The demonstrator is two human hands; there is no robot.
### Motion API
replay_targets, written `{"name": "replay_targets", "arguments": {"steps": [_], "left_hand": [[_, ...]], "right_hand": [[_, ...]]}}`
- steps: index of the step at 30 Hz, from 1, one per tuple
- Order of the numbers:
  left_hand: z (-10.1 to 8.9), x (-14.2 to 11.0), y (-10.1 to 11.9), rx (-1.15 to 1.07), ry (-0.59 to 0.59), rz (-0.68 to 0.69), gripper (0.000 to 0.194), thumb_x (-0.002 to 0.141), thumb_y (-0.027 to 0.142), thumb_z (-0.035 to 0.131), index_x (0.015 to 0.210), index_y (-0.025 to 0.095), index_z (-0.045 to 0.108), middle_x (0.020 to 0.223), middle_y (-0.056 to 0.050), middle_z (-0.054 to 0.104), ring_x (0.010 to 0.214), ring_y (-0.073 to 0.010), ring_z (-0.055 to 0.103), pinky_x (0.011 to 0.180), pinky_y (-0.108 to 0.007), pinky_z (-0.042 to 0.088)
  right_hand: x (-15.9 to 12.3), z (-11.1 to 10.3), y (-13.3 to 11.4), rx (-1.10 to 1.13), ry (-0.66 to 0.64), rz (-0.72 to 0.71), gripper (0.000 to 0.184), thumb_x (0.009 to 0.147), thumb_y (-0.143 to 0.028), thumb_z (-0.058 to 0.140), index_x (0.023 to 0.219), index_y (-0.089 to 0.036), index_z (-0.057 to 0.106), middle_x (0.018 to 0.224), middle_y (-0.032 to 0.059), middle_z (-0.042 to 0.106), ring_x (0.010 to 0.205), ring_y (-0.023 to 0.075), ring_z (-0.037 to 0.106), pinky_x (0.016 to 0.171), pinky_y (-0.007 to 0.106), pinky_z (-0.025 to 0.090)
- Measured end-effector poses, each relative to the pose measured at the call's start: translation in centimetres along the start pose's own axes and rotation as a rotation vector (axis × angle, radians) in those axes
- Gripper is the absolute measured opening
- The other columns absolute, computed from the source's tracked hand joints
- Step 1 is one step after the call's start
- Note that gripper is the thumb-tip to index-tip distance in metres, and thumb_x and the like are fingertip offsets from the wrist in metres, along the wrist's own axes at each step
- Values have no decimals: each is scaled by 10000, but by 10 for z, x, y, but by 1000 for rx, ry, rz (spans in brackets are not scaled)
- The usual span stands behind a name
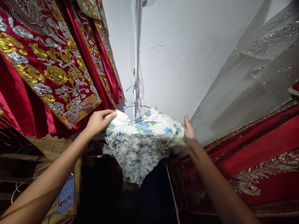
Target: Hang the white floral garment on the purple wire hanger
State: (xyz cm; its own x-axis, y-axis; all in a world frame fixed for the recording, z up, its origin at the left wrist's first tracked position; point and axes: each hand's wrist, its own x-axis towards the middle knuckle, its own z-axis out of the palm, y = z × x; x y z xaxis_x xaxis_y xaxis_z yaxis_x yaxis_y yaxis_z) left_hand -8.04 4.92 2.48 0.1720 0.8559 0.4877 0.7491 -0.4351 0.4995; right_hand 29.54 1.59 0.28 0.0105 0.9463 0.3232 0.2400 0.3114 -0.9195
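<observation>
A small cream garment (142,140) with blue and green floral brocade hangs on a purple wire hanger (136,104) from a metal pole against the white wall. My left hand (100,120) pinches the garment's left shoulder, fingers closed on the cloth. My right hand (188,132) grips its right edge, with the thumb up and the fingers hidden behind the fabric. Both arms reach forward and up from the lower corners.
Red robes (53,65) with heavy gold and silver embroidery hang at the upper left. A grey sequined gown (252,77) hangs at the right above a red embroidered garment (257,155). A phone screen (66,194) glows at the lower left. Dark clothes hang below the centre.
</observation>
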Motion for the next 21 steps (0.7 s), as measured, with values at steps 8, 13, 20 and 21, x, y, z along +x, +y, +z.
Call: {"name": "replay_targets", "arguments": {"steps": [8,13,20,21], "left_hand": [[-1,38,61,98,165,278,448,974,419,448,1335,208,609,1278,-103,605,1200,-274,532,1015,-404,415],[12,20,61,20,-1,255,355,987,412,413,1045,167,663,986,-85,681,955,-247,608,914,-388,447],[36,-16,77,-667,-57,86,475,999,540,371,826,173,617,779,-47,649,774,-177,622,775,-295,483],[37,-17,85,-757,-84,81,481,996,552,370,841,175,624,790,-52,660,799,-185,634,805,-309,492]], "right_hand": [[-29,-14,-44,172,118,120,393,861,-573,605,1007,-221,702,762,96,708,693,290,702,553,365,545],[-96,11,-57,75,-274,-40,329,925,-526,563,1085,-267,686,876,67,701,778,249,680,666,341,553],[-65,53,-41,-209,-386,-215,455,910,-462,616,1327,-290,554,1287,78,620,1158,267,593,996,398,463],[-50,60,-33,-267,-279,-247,519,883,-453,652,1360,-291,527,1365,82,568,1234,280,540,1040,410,427]]}}
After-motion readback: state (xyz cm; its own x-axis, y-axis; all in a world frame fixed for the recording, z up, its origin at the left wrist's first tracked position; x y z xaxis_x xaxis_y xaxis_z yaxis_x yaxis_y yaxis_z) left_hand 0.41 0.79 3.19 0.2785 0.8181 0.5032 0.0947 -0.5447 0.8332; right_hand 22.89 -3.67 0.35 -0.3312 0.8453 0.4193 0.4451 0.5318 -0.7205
